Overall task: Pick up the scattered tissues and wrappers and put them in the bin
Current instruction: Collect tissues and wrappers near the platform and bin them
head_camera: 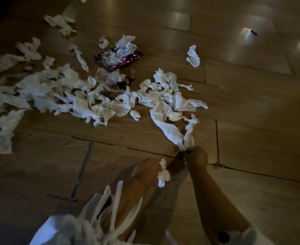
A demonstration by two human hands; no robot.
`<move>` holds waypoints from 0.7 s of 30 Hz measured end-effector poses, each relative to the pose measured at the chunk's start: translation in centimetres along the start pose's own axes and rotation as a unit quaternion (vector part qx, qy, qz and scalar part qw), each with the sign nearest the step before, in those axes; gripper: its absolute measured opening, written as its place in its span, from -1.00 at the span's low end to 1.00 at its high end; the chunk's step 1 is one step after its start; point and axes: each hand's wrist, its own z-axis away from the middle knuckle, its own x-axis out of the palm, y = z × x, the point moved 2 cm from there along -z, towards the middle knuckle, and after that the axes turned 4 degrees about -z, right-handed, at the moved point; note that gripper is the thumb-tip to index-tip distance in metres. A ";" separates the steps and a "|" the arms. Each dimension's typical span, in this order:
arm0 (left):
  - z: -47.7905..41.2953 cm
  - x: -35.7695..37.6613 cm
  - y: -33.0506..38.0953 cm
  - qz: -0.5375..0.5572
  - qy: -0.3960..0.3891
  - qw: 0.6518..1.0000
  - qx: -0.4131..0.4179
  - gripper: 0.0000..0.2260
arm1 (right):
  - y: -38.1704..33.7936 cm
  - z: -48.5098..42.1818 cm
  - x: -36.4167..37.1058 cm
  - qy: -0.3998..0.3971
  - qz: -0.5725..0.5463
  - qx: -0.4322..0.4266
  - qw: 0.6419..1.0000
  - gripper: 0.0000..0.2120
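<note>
Several crumpled white tissues [85,96] lie scattered over the wooden floor, thickest at the left and centre. A purple wrapper [118,58] and a clear wrapper [114,80] lie among them. My right hand [196,156] pinches the near ends of two long tissue strips [170,131] that trail away across the floor. My left hand [146,171] is closed on a small wad of tissue [163,175]. White bag handles [116,206] hang from my left forearm. No bin is in view.
A lone tissue [193,56] lies apart at the upper right. A small dark object [254,32] sits far right on the floor. Bare floorboards [251,121] stretch to the right and in front of me.
</note>
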 end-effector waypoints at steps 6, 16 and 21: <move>8.4 -2.4 -3.5 0.094 0.000 0.995 -0.028 -0.78 | -0.8 9.3 -0.5 -0.080 -0.199 0.102 0.971 -0.87; 27.0 -9.3 -13.8 0.349 0.178 0.912 -0.122 -0.49 | -10.8 28.0 0.8 -0.334 -0.246 0.006 0.910 -0.86; 39.6 -10.4 -18.9 0.508 0.253 0.801 -0.192 -0.78 | -15.0 39.0 3.5 -0.485 -0.207 -0.039 0.849 -0.86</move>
